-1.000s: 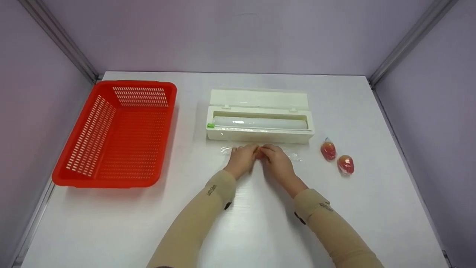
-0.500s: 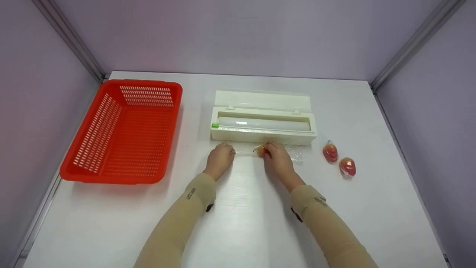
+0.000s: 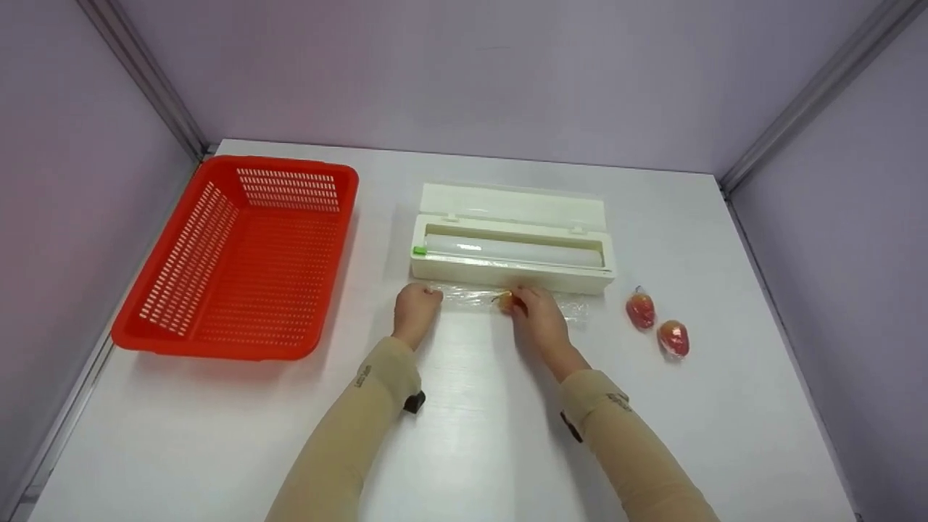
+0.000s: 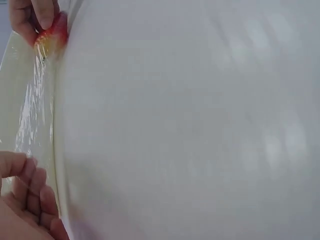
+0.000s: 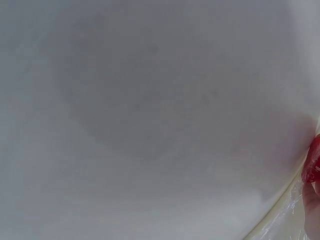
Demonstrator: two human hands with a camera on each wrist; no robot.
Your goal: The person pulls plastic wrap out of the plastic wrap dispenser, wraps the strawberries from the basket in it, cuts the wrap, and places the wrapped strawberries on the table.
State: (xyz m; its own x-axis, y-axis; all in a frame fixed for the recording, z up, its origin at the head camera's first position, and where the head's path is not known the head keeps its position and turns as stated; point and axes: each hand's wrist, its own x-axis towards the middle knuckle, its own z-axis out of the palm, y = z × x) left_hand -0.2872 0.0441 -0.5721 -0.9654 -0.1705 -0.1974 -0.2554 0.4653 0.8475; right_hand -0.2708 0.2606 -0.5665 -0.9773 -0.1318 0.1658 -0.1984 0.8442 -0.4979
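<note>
A strip of clear cling film (image 3: 467,298) stretches along the front of the white cling film box (image 3: 507,275). At its left end, my left hand (image 3: 417,313) pinches the film between thumb and fingertip, while the other fingers curl loosely in the left wrist view. My right hand (image 3: 544,322) holds a small red-and-yellow fruit (image 3: 505,301) with a dark stem, at the middle of the strip. Film runs taut from the fruit (image 4: 50,44) to the left fingers (image 4: 31,172). Only the red side of the fruit (image 5: 312,162) appears in the right wrist view, at the edge.
Behind the hands, the box's lid (image 3: 511,204) is raised, showing a film roll (image 3: 515,251) and a green slider (image 3: 419,251). Two film-wrapped fruits, one (image 3: 641,309) behind the other (image 3: 674,339), lie at the right. A red plastic basket (image 3: 337,246) stands on the left.
My left hand has moved left from the fruit to the film's left end and drawn the film out straight. The right hand has stayed at the fruit. The head view has shifted slightly.
</note>
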